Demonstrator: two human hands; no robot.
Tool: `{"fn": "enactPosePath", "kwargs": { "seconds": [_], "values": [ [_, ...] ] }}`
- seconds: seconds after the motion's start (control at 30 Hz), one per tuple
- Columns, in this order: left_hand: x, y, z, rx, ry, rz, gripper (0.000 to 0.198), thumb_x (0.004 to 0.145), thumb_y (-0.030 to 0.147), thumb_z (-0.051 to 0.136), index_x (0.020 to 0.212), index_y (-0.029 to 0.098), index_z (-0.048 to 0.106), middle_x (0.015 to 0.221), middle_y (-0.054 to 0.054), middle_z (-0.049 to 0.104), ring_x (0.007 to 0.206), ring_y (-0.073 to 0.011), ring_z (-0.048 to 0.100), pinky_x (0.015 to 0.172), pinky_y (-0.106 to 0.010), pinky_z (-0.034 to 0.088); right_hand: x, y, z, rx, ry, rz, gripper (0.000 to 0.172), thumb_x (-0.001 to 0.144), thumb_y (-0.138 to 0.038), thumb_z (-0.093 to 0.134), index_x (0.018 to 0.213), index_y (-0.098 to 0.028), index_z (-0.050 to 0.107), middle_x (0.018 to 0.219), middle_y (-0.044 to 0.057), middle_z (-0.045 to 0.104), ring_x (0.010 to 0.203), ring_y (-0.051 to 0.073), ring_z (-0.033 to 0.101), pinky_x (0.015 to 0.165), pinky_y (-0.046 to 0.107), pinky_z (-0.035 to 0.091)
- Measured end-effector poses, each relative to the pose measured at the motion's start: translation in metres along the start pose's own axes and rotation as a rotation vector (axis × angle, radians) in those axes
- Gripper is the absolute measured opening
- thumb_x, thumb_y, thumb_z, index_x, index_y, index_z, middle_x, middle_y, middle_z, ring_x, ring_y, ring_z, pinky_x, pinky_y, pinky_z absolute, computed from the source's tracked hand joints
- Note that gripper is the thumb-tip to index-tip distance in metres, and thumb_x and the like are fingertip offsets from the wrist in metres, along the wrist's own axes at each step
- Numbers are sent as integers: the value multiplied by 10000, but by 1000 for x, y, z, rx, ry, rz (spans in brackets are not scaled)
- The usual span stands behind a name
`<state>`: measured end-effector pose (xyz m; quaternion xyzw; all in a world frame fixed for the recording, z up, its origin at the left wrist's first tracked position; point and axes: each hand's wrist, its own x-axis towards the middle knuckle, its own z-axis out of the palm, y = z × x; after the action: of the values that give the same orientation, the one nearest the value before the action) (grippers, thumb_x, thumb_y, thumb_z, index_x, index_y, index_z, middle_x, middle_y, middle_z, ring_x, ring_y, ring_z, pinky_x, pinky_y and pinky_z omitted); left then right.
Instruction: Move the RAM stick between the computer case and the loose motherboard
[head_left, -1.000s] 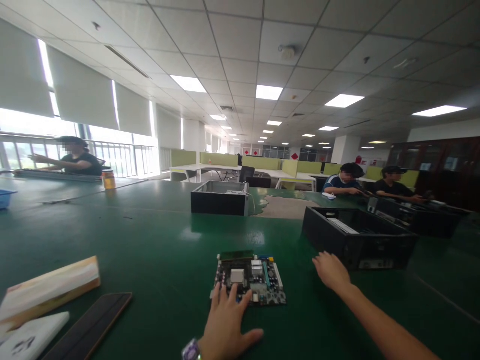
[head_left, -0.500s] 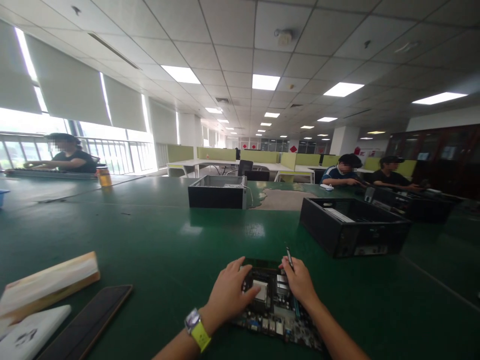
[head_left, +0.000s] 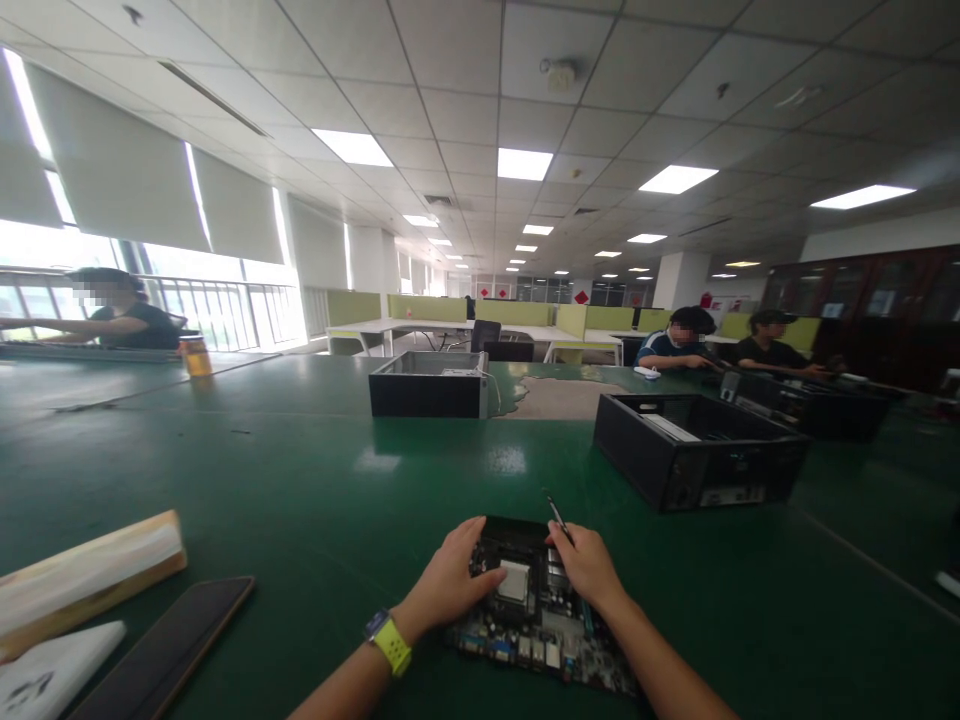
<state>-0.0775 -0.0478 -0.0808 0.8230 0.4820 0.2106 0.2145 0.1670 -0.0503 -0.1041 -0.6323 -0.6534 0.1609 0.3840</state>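
Observation:
A dark motherboard (head_left: 540,640) lies on the green tabletop in front of me, with a square silver-topped processor (head_left: 514,581) near its middle and a row of ports along its near edge. My left hand (head_left: 446,580) rests at the board's left side, fingers stretched toward the far left corner and thumb apart, near the processor. In my right hand (head_left: 589,565), at the board's far right, is a thin, dark, pen-like tool (head_left: 557,515), pinched between the fingers. One end of it points up and away; the other is hidden by the hand. Its exact kind is unclear.
A black computer case (head_left: 701,460) stands open at right, another case (head_left: 429,390) farther back. At left lie a phone-like dark slab (head_left: 169,645), a long pale box (head_left: 90,565) and a white item (head_left: 56,670). A jar (head_left: 196,356) and several people are beyond.
The tool in my right hand has tilted further left, and that hand has shifted slightly left. My left fingers have drawn closer together at the board's edge. The view has turned slightly right.

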Motion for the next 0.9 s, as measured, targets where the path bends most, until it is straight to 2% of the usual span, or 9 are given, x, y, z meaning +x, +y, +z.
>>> {"fn": "enactPosePath", "kwargs": {
  "seconds": [0.13, 0.27, 0.4, 0.6, 0.7, 0.9],
  "values": [
    [-2, 4, 0, 54, 17, -2, 808, 765, 570, 504, 1415, 133, 306, 1483, -121, 280, 1359, -268, 247, 1116, -400, 230, -1, -2, -1, 9, 3, 2, 503, 882, -535, 324, 712, -208, 667, 695, 18, 672, 671, 164, 598, 621, 246, 362],
    [-4, 15, -2, 122, 40, 41, 752, 762, 575, 505, 1393, 193, 360, 1485, -90, 287, 1364, -273, 232, 1116, -430, 214, -1, -1, -1, 27, 24, 19, 495, 877, -535, 334, 733, -208, 675, 692, 23, 674, 667, 169, 604, 620, 245, 368],
    [7, 18, -4, 105, 59, 32, 824, 764, 598, 488, 1421, 140, 294, 1494, -131, 257, 1371, -285, 212, 1114, -441, 206, 0, 1, -1, 40, 41, 18, 496, 876, -535, 335, 792, -208, 699, 768, 42, 700, 733, 182, 622, 665, 248, 381],
    [22, 9, -2, -52, -57, -1, 900, 747, 596, 516, 1445, 114, 215, 1494, -133, 253, 1377, -280, 202, 1123, -412, 206, 3, 5, 0, 19, 23, 32, 524, 875, -542, 325, 824, -197, 716, 789, 61, 709, 748, 190, 631, 676, 251, 386],
    [18, 8, -3, -22, -74, 3, 890, 741, 583, 529, 1438, 111, 240, 1511, -126, 203, 1387, -271, 167, 1134, -395, 179, 4, 6, 1, 16, 18, 38, 525, 874, -544, 328, 826, -198, 719, 793, 61, 711, 756, 189, 634, 677, 250, 388],
    [10, 12, -3, 70, -78, 20, 863, 735, 538, 548, 1432, 116, 263, 1501, -120, 238, 1380, -280, 191, 1134, -411, 182, 3, 5, 0, -12, -2, 54, 518, 872, -543, 332, 824, -205, 721, 794, 60, 712, 757, 189, 636, 700, 250, 395]
  ]
}}
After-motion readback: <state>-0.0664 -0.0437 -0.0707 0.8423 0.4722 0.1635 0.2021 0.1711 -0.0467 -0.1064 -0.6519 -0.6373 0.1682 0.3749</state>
